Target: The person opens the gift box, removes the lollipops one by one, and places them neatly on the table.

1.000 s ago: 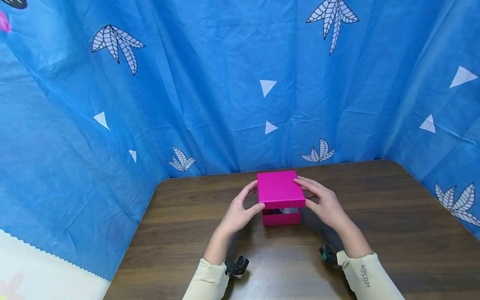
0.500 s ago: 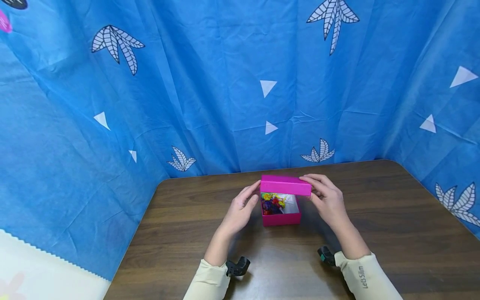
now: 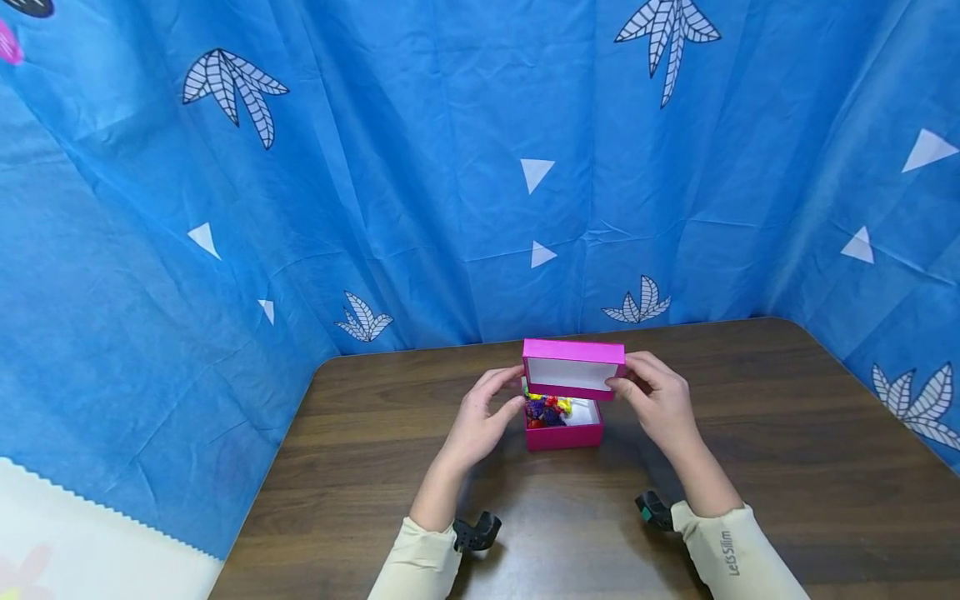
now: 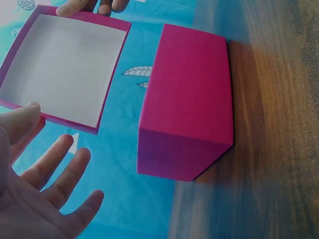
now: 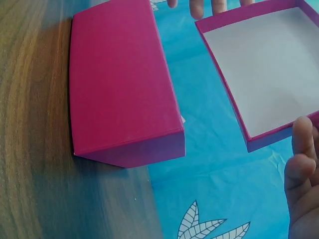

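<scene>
A magenta box (image 3: 564, 438) stands uncovered on the table. Small crumpled-looking bits (image 3: 546, 412) in red, yellow and purple lie inside, mostly toward its left; their kind is unclear. Above the box, the matching lid (image 3: 572, 373) is tipped up, with its white inside facing me. My right hand (image 3: 660, 402) pinches the lid's right edge, thumb on the near side and fingers behind. At the lid's left side, my left hand (image 3: 478, 421) touches its edge with a fingertip; its other fingers (image 4: 70, 174) spread loosely in the left wrist view.
The brown wooden table (image 3: 360, 467) extends around the box on all sides. A blue curtain (image 3: 450, 208) with leaf and triangle prints hangs behind its far edge. Black wrist cameras (image 3: 477, 531) sit at both cuffs.
The lid has been raised off the box and tilted until its white inside faces me. The box's contents have come into view. The box itself has stayed put.
</scene>
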`<state>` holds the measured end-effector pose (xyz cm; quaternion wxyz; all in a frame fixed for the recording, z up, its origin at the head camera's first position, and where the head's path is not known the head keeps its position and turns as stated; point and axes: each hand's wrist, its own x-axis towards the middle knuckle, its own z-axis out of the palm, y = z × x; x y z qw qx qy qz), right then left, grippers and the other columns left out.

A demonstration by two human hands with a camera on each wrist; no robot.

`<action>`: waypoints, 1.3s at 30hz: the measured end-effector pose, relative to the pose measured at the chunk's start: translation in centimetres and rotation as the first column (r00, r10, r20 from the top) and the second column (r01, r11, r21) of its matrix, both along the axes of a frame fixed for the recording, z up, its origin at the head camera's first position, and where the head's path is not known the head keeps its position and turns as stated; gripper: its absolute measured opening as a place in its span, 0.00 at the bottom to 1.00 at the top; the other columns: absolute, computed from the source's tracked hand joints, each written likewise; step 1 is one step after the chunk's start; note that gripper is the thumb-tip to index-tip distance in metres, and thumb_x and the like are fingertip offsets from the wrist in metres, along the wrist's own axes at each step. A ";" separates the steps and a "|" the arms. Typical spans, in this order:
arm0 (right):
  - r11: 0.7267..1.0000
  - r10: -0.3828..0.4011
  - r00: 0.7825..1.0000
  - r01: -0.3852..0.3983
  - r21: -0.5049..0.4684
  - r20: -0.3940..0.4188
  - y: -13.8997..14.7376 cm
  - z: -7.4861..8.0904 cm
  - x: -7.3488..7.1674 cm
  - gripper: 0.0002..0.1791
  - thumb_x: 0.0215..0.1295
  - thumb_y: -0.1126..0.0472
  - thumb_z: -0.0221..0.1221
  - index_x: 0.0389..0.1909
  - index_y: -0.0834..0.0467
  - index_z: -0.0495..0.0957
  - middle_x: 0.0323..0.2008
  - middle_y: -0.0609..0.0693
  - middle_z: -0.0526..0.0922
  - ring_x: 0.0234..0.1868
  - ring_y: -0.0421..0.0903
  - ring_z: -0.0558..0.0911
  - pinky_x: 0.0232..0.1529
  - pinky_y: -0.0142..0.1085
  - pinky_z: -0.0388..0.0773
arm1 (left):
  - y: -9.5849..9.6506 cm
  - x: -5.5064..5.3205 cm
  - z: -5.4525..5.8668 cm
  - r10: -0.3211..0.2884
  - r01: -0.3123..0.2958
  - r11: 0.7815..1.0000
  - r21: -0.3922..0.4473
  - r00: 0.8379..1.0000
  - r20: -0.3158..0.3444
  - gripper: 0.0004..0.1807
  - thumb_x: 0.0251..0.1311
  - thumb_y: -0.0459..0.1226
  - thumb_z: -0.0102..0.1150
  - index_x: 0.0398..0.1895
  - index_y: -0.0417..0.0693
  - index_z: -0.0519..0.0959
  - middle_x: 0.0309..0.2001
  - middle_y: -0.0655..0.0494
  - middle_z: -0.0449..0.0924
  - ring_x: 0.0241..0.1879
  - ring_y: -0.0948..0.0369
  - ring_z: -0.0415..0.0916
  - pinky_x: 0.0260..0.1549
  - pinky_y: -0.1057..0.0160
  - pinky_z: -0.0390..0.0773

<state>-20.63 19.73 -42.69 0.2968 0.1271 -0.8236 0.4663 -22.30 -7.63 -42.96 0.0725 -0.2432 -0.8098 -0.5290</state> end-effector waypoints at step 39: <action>0.955 0.156 0.878 -0.017 -0.297 0.452 -0.5 -0.2 0.1 0.30 0.73 0.43 0.54 0.59 0.65 0.76 0.21 0.47 0.74 0.19 0.43 0.76 0.23 0.35 0.81 | 0.8 0.3 -0.4 -0.134 0.113 0.954 0.278 0.989 0.059 0.30 0.66 0.29 0.61 0.71 0.53 0.70 0.64 0.44 0.73 0.52 0.46 0.82 0.49 0.65 0.84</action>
